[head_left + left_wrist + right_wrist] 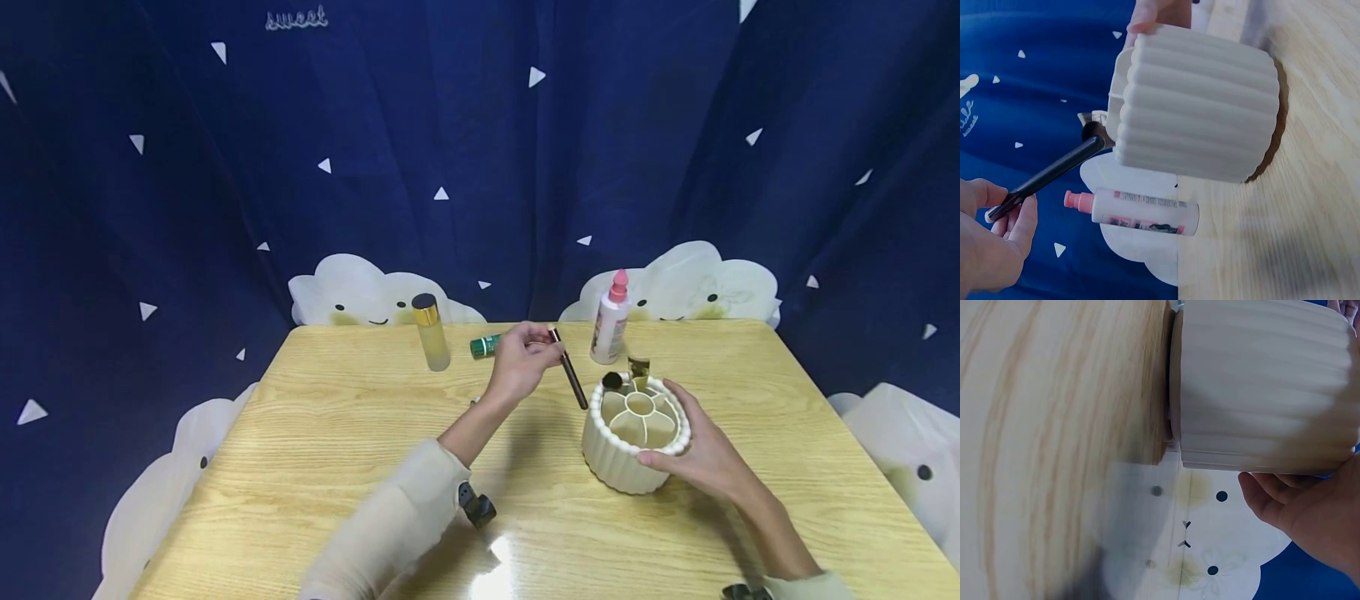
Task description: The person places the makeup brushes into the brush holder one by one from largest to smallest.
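My left hand (519,367) pinches a slim black pen-like stick (572,377) with a pale tip near the fingers. Its lower end slants down beside the rim of a white ribbed round organizer (626,471). In the left wrist view, the stick's dark end (1079,154) appears level with the organizer's opening; whether they touch I cannot tell. My right hand (708,454) grips the organizer's right side, thumb in front and fingers behind. Petal-shaped compartments surround a round middle one. A dark round-topped item (612,381) and a gold-coloured item (639,369) stand in the back compartments.
Behind the organizer stands a white bottle with a pink cap (611,325). Farther left is a yellowish bottle with a black-and-gold cap (432,337). A green cylinder (483,346) lies partly behind my left hand. Dark blue curtain (480,150) hangs beyond the wooden table (315,433).
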`<state>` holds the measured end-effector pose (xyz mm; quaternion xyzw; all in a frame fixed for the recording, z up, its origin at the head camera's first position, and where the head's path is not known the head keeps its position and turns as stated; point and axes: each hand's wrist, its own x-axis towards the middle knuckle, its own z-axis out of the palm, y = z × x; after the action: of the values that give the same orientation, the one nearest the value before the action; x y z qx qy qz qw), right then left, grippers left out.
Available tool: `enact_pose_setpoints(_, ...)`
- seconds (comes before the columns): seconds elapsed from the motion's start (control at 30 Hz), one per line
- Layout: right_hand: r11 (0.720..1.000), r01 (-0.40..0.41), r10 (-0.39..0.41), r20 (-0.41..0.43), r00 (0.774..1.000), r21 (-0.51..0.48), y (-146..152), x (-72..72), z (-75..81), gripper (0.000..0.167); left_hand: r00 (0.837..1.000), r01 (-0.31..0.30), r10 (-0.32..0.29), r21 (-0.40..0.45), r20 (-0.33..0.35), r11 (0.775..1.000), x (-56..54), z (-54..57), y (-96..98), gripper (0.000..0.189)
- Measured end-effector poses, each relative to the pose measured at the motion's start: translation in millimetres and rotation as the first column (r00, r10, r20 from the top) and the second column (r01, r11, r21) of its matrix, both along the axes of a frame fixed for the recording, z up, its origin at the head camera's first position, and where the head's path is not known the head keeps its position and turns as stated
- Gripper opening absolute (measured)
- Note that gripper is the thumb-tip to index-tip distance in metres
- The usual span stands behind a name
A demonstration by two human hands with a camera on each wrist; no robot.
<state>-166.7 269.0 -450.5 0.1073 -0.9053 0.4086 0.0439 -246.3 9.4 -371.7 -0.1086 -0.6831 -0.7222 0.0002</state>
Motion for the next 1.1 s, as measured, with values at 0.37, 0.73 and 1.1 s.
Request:
enact_pose_setpoints(0.37, 0.999, 0.021, -0.022, 0.021, 1.0, 0.031, 1, -1.4, -1.3, 0.113, 1.0, -0.008, 0.008, -0.02, 0.008, 1.0, 4.1, -5.9, 16.1, 0.023)
enact_pose_setpoints(0.73, 0.999, 0.025, -0.026, 0.035, 0.999, 0.022, 2, -1.9, -5.2, 0.114, 0.991, -0.019, -0.008, -0.204, -0.13, 0.979, 13.2, -16.1, 25.9, 0.019)
enact_pose_setpoints(1.1, 1.0, 0.019, -0.02, 0.026, 0.999, 0.019, 1, -1.1, -1.2, 0.114, 0.982, -0.04, -0.028, -0.354, -0.185, 0.935, 18.9, -30.0, 29.1, 0.013)
